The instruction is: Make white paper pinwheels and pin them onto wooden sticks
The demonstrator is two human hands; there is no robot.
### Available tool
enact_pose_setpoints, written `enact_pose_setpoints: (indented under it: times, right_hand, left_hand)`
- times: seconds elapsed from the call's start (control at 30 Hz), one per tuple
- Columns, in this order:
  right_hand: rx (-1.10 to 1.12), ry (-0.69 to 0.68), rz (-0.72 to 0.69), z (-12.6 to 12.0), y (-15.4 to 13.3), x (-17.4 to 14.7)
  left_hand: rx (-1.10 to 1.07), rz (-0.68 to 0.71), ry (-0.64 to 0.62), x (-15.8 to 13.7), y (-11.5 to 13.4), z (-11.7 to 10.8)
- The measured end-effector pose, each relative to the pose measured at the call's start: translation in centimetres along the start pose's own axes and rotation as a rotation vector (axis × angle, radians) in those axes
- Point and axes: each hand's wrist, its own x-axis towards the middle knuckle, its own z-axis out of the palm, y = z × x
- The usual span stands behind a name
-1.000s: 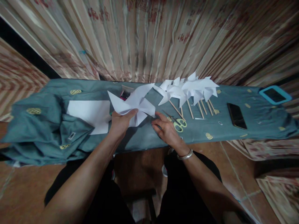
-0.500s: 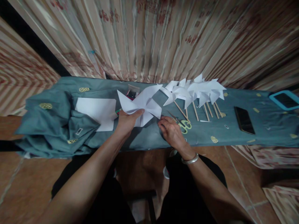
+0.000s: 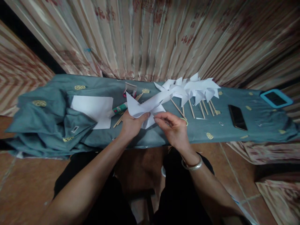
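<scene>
A white paper pinwheel [image 3: 152,102] without a visible stick is gripped by my left hand [image 3: 133,125], thumb pressed near its centre. My right hand [image 3: 172,128] is closed in a pinch at the pinwheel's right side, close to the middle; whatever sits between its fingertips is too small to make out. Just beyond, several white pinwheels on wooden sticks [image 3: 199,89] lie in an overlapping row. Light green scissors [image 3: 184,120] are mostly hidden behind my right hand. Left of the held pinwheel lie loose wooden sticks [image 3: 119,122] and a green tube [image 3: 120,108].
A stack of white paper [image 3: 92,107] lies left, partly under bunched green cloth [image 3: 51,115]. A small clear container with red [image 3: 130,90] stands at the back. A black phone [image 3: 237,117] and a blue-framed tablet [image 3: 276,98] lie right. A pleated curtain [image 3: 140,37] hangs behind.
My right hand has risen from beside the scissors to the pinwheel's centre, fingers pinched. The pinwheel in my left hand has shifted right, uncovering the sticks and green tube. The view has shifted slightly.
</scene>
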Motion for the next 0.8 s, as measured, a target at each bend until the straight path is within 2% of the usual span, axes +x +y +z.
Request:
enact_pose_setpoints:
  times: [0.33, 0.63, 0.8]
  right_hand:
    - [-0.046, 0.02, -0.023, 0.3, 0.4, 0.5]
    - [0.121, -0.015, 0.106, 0.2, 0.8, 0.8]
    - [0.133, -0.027, 0.121, 0.0, 1.3, 0.9]
  left_hand:
    - [0.12, -0.009, -0.045, -0.4, 0.7, 0.1]
    - [0.165, -0.022, -0.049, -0.8, 0.8, -0.3]
    - [0.128, -0.043, -0.064, -0.9, 1.2, -0.4]
